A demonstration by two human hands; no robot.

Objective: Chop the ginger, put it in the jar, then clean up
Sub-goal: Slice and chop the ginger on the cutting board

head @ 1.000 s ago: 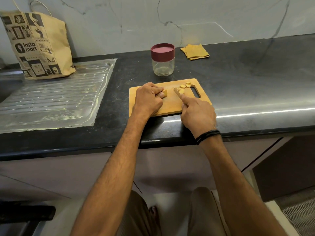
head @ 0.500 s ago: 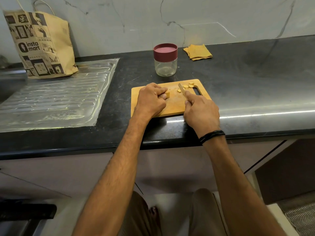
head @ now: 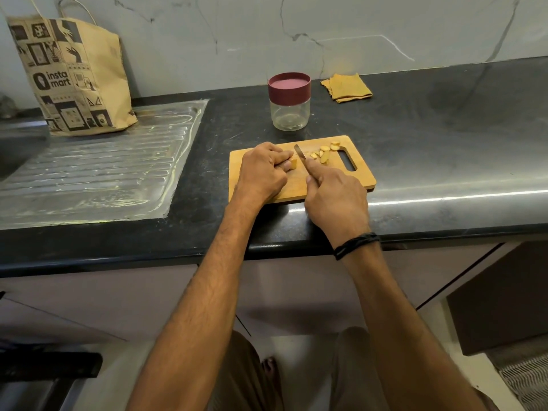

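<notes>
Nearest to me, two bare forearms reach forward over the bench's (head: 444, 129) front edge. A black wristband (head: 355, 244) sits on the right wrist.

The hands are apart, and both are over the wooden cutting board (head: 360, 176), which lies flat near the front of the bench. The right hand (head: 335, 200) is curled round the handle of a knife (head: 300, 152), with the index finger laid along the top. The blade points away from me and slightly left. I cannot tell whether its edge touches the board. The left hand (head: 262, 173) is curled with knuckles up and pins the uncut ginger piece (head: 293, 164) against the board. Only the cut end of the piece shows beyond the fingertips. The blade stands just beside that end, on its right.

I note several ginger slices (head: 324, 154) lying loose on the board right of the blade, close to the handle slot.

Behind the board stands a clear glass jar (head: 290, 114) with its maroon lid (head: 289, 84) on. I see nothing inside it. A folded yellow cloth (head: 345, 87) lies to the right of the jar, near the wall.

On the left, a ribbed steel drainboard (head: 89, 173) is set into the bench. A printed paper bag (head: 74, 78) stands upright at its far end. A marble-patterned wall (head: 385, 25) closes the view.
</notes>
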